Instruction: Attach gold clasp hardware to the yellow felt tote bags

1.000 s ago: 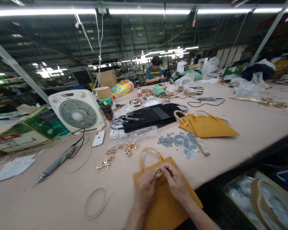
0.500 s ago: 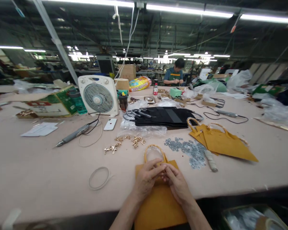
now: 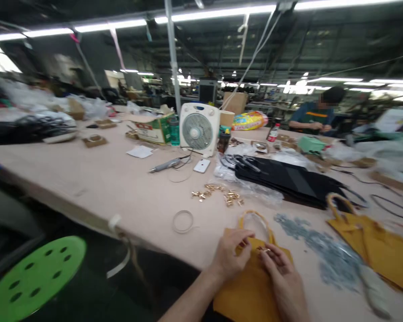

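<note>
A mustard-yellow handbag panel (image 3: 251, 290) with a looped handle (image 3: 270, 232) lies at the table's front edge, partly over it. Pinched between my right thumb and fingers is a small gold metal fitting (image 3: 262, 249), held just below the handle's base; my right hand (image 3: 285, 277) covers the panel's right side. My left hand (image 3: 231, 255) hovers over the upper left of the panel, fingers loosely curled and thumb apart from the index finger, with nothing visible in it. Several similar gold fittings (image 3: 231, 197) lie loose beyond the bag.
Grey metal washers (image 3: 332, 255) and more yellow panels (image 3: 386, 250) lie to the right. Behind are black bag panels (image 3: 289, 176), a phone (image 3: 202, 166), an electric screwdriver (image 3: 166, 165) and a fan (image 3: 199, 129). A tape ring (image 3: 183, 222) lies left; a green stool (image 3: 40, 277) stands below. A co-worker sits opposite.
The view has swung left, bringing the stool and table edge into sight. My hands, close together before, have moved apart, the left away from the gold fitting in the right.
</note>
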Available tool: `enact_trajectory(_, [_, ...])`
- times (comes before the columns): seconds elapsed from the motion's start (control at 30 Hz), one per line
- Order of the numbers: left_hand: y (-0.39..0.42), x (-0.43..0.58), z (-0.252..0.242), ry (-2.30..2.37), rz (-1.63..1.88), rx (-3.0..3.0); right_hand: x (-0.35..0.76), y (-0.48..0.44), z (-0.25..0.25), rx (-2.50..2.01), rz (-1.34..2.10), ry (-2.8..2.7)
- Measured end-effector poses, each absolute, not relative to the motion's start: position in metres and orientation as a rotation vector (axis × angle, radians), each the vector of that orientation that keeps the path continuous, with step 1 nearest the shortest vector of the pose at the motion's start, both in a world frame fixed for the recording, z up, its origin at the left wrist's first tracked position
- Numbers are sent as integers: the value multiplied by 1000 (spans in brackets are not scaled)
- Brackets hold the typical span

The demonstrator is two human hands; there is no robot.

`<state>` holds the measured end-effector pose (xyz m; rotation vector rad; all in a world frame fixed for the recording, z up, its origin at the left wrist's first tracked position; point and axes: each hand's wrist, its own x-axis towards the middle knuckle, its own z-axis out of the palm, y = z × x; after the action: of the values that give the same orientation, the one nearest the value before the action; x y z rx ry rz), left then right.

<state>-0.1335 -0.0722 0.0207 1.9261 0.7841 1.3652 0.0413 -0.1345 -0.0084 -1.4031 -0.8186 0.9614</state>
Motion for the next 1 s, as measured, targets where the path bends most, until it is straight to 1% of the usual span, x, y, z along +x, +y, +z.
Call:
enact_trajectory(0.1, [-78, -161, 19, 976, 1460, 1955, 41, -129, -14, -1521, 936, -936])
enact_trajectory(0.2, [-78, -200, 22, 1285, 1526, 1983, 30, -121, -12, -1539, 938, -1078])
enact_trajectory(0.33, [-70, -250, 29, 1543, 1364, 2124, -2, -107, 1, -1471, 962, -1264])
enact_trajectory(0.47, [-60, -276, 22, 1566, 1169, 2223, -32, -80, 11, -1378, 915, -1573])
enact_trajectory(0.63, [-58, -279, 9, 1605, 1098, 2194, -46, -55, 17, -1455, 666, -1865])
enact_trajectory(0.87, [-59, -276, 5, 1624, 1101, 2198, -55, -54, 18, -1479, 349, -1936])
enact_trajectory(0.93, [-59, -277, 4, 1627, 1096, 2196, -64, -53, 20, -1429, 321, -1936])
enact_trajectory(1.0, [-59, -278, 4, 1629, 1093, 2194, -76, -50, 22, -1345, 376, -1974])
